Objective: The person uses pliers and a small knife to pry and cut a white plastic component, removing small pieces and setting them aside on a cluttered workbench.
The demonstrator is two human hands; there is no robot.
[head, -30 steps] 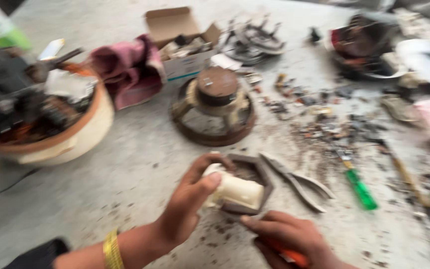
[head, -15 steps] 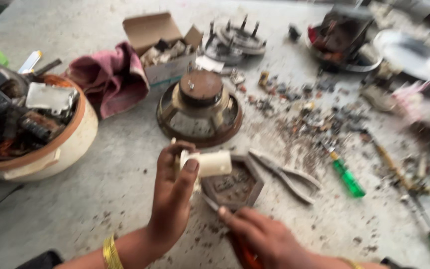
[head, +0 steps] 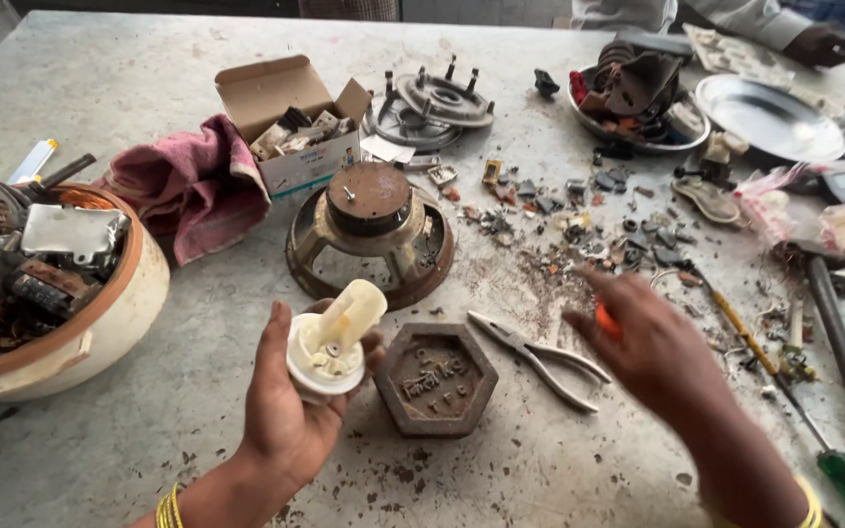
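Cream plastic part [head: 333, 342] sits in left hand [head: 286, 411], apparently gripped.

cream plastic part [head: 333, 340] | round base, tilted stem | held above table

- Cream plastic part [head: 333, 342]: smooth, slightly glossy.
- Hexagonal weight [head: 435, 377]: rusty, rough cast metal.
- Pliers [head: 538, 354]: dull bare metal.
- Table [head: 149, 88]: matt, gritty, stained.
- Rag [head: 188, 181]: soft pink cloth.
- Box [head: 290, 117]: plain cardboard.
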